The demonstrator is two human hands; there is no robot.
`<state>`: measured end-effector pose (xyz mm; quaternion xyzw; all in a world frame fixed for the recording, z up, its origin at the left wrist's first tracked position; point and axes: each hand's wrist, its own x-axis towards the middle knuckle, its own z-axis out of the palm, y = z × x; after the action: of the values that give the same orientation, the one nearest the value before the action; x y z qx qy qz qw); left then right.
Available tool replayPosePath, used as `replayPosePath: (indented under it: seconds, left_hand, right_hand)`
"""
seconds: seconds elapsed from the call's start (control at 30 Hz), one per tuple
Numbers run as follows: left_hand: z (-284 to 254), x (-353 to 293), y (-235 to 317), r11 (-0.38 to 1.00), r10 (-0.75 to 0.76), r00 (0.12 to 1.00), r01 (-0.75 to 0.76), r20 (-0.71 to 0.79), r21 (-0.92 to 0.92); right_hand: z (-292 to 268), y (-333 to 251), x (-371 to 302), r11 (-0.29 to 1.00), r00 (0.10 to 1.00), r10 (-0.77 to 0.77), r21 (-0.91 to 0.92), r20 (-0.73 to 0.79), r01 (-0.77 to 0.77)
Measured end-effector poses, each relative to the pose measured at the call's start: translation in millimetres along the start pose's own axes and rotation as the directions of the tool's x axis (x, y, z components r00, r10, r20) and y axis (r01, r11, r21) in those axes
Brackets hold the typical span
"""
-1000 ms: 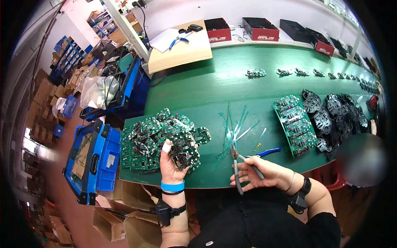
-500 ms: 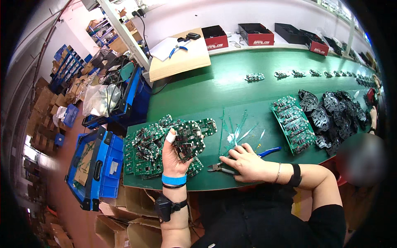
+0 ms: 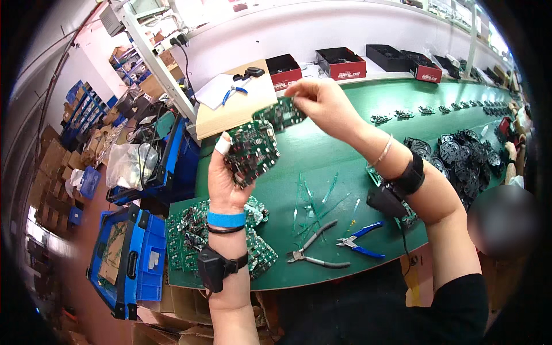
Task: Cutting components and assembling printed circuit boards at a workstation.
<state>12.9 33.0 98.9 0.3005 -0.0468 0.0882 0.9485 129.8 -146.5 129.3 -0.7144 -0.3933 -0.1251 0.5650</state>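
Note:
My left hand (image 3: pixel 225 187), with white wrapping on its thumb, is closed round green circuit boards (image 3: pixel 253 152) raised above the bench. At the far side of these, my right hand (image 3: pixel 325 106) pinches the end of another circuit board (image 3: pixel 283 115), which overlaps or touches the held ones; whether they are joined I cannot tell. Below lies a heap of circuit boards (image 3: pixel 187 236) at the bench's near left. To its right rest grey-handled cutting pliers (image 3: pixel 330 264), jaws spread, and blue-handled cutting pliers (image 3: pixel 368 251).
Thin green strips (image 3: pixel 313 201) lie scattered mid-bench. Black plastic housings (image 3: pixel 454 152) are piled at right, and small boards (image 3: pixel 425 110) form a row along the green bench (image 3: pixel 374 95). Red-and-black boxes (image 3: pixel 342 63) stand behind. A blue crate (image 3: pixel 152 253) is at left; a co-worker's hand (image 3: pixel 510 150) shows far right.
My right hand has risen from beside the pliers and taken hold of a board's end. My left hand has lifted its boards away from the heap. Both pliers now show fully.

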Motion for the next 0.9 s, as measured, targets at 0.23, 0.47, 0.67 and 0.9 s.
replayPosePath:
  seconds: [0.23,0.47,0.67,0.9]
  left_hand:
    - [-116.9,87.8,16.3,0.942,-0.013,0.913,0.147,-0.407,0.3]
    - [-153.1,117.3,-21.8,0.894,-0.014,0.835,0.256,-0.55,0.367]
    - [-160.2,140.6,-21.0,0.876,-0.008,0.888,0.228,-0.46,0.425]
    - [-176.4,144.7,-10.7,0.851,-0.021,0.856,0.286,-0.517,0.439]
  right_hand:
    - [50.5,137.1,40.6,0.811,0.942,0.312,-0.482,-0.12,-0.33]
    - [65.9,248.5,5.6,0.622,0.847,0.445,-0.58,-0.29,-0.526]
    - [80.9,200.0,29.7,0.875,0.928,0.359,-0.381,0.099,-0.298]
    - [124.5,179.2,26.9,0.827,0.83,0.441,0.205,0.342,-0.524]
